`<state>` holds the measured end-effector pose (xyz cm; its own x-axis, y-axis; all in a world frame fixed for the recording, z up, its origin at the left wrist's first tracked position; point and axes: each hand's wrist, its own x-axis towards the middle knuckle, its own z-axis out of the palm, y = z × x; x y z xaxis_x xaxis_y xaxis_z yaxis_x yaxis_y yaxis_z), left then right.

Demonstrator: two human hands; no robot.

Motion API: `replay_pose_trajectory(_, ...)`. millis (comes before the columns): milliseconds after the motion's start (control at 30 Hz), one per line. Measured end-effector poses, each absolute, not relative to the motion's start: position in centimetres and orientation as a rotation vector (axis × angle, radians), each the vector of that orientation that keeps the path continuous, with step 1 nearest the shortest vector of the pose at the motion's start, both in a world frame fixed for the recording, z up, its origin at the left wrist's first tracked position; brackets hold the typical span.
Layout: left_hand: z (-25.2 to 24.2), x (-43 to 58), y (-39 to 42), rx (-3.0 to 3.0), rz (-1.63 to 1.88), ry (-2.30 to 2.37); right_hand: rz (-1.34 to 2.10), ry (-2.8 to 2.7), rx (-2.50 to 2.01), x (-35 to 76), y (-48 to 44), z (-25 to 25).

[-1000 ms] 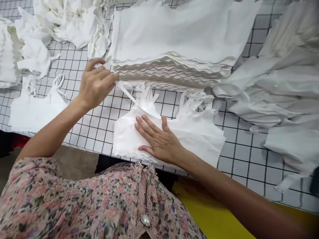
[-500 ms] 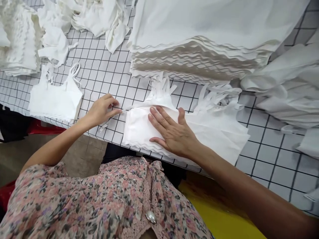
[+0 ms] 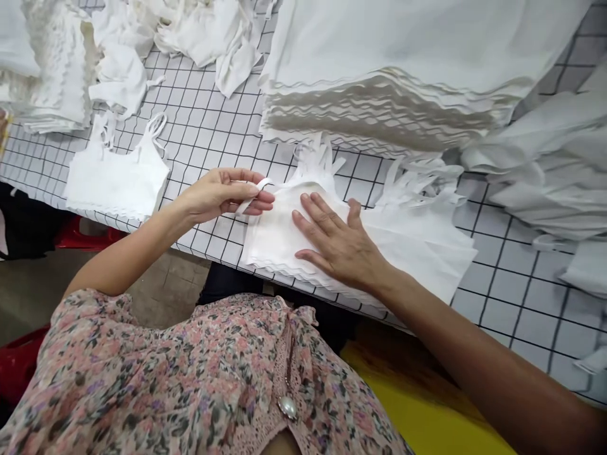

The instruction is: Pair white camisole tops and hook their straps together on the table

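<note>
Garment workshop, small-scale production type, going by work surface and stock on hand. Grid-printed work table [image 3: 502, 297] carrying tall stacks of scallop-edged white fabric [image 3: 379, 107], a strappy white crop top [image 3: 116, 180] and loose heaps of white cut pieces [image 3: 199, 31]. Bare concrete floor [image 3: 165, 291] below, red plastic seating [image 3: 80, 237] beside the table edge.

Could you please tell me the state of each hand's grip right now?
Left hand: closed, pinching a white fabric strap.
Right hand: open, lying flat on a stack of white fabric pieces.
</note>
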<state>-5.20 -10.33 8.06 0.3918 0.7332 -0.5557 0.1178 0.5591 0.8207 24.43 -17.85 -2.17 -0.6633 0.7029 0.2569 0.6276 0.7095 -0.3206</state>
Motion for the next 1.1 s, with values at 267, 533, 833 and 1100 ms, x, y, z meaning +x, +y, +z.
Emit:
replay_pose_trajectory(267, 7.3, 0.7, -9.6, 1.079, 0.663, 0.976, 1.321, -1.572, -1.141, 20.6, -14.6, 3.8)
replay_pose_trajectory(533, 5.6, 2.4, -7.2, 1.212, 0.745, 0.898, 1.755, -1.237, -1.069, 20.4, -13.4, 4.3)
replay_pose_trajectory(833, 4.9, 1.0, -10.6, 1.188, 0.726, 1.016, 1.573, -1.006, -1.110, 22.1, -11.8, 4.5)
replay_pose_trajectory(1100, 4.9, 2.1, -10.5, 1.472, 0.796, 1.037, 0.881, -1.568, -1.271, 24.7, -11.2, 3.6)
